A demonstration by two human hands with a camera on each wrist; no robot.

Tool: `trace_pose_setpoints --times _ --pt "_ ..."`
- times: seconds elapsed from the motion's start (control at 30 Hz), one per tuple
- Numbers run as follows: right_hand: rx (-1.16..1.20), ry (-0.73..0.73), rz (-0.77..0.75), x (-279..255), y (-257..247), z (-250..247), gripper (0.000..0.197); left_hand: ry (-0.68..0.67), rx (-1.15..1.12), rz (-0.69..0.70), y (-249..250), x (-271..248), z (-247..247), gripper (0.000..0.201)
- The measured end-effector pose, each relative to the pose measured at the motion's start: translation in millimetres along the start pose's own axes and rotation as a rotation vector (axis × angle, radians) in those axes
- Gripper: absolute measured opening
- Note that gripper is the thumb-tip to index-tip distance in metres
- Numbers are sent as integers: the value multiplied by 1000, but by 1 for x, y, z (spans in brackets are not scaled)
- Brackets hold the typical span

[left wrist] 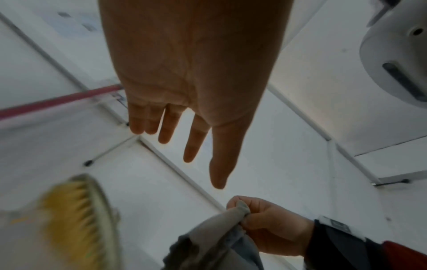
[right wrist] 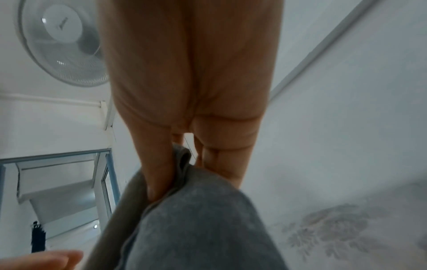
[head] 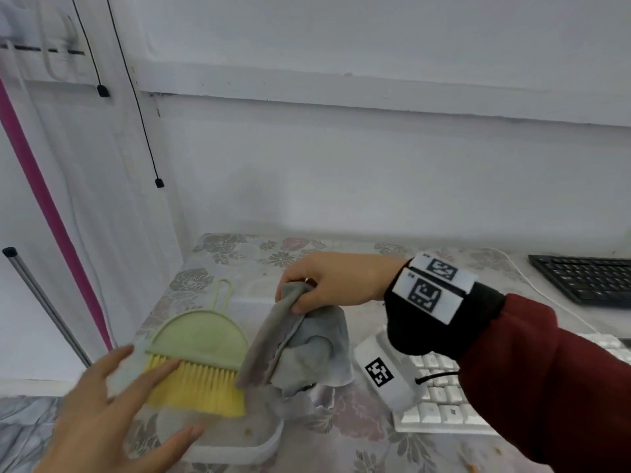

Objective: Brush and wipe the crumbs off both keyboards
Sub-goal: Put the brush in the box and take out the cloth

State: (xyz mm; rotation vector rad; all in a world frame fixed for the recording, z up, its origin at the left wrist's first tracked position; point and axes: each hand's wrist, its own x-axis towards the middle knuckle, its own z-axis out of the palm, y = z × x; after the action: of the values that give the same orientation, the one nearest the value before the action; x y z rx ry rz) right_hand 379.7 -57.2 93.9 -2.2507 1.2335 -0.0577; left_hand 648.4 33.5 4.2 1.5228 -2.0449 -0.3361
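The right hand [head: 336, 279] is pinching the cloth [head: 307, 346] while the left hand [head: 112, 414] (fingers spread, empty) is nearing the brush [head: 201, 349], risking scattered crumbs.

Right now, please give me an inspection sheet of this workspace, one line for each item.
Surface: floral tablecloth, a few crumbs near its front edge.
Job's things: green brush with yellow bristles over a white tray; grey cloth; white keyboard; black keyboard.
Clutter: nothing seen.
Grips: left hand open, fingers by the bristles; right hand pinches the cloth.
Cables: white cable toward the black keyboard; two black cords on the wall.
Surroundings: pink pole, metal rod, wall fan.
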Motion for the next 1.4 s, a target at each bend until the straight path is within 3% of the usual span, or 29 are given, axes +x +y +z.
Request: trace_pose_setpoints --times 0.13,0.23,0.43,0.63,0.8,0.93,1.03,1.13,1.23,1.4 --pt "269 111 -86 -31 10 -11 14 -18 -7 -23 30 14 -18 59" --pt "408 139 -166 -54 13 -17 14 -49 -47 79 70 24 -22 66" --pt "548 212 -209 -103 19 -31 18 -203 -250 158 129 46 10 88" --pt "735 311 -146 -158 54 -39 20 -144 -423 258 176 55 37 32" --pt "813 364 -88 -200 83 -39 18 -167 -642 266 213 54 54 17" --pt "958 333 -51 -223 106 -36 23 -231 -870 169 234 54 68 31" --pt "1062 287 -38 -238 121 -35 35 -235 -931 158 248 54 76 31" --pt "1096 294 -43 -251 131 -36 35 -254 -992 138 257 55 82 33" --pt "1079 352 -39 -260 140 -34 28 -293 -1061 100 262 54 88 65" --pt "1110 364 -26 -274 152 -30 34 -374 -1234 4 276 50 91 73"
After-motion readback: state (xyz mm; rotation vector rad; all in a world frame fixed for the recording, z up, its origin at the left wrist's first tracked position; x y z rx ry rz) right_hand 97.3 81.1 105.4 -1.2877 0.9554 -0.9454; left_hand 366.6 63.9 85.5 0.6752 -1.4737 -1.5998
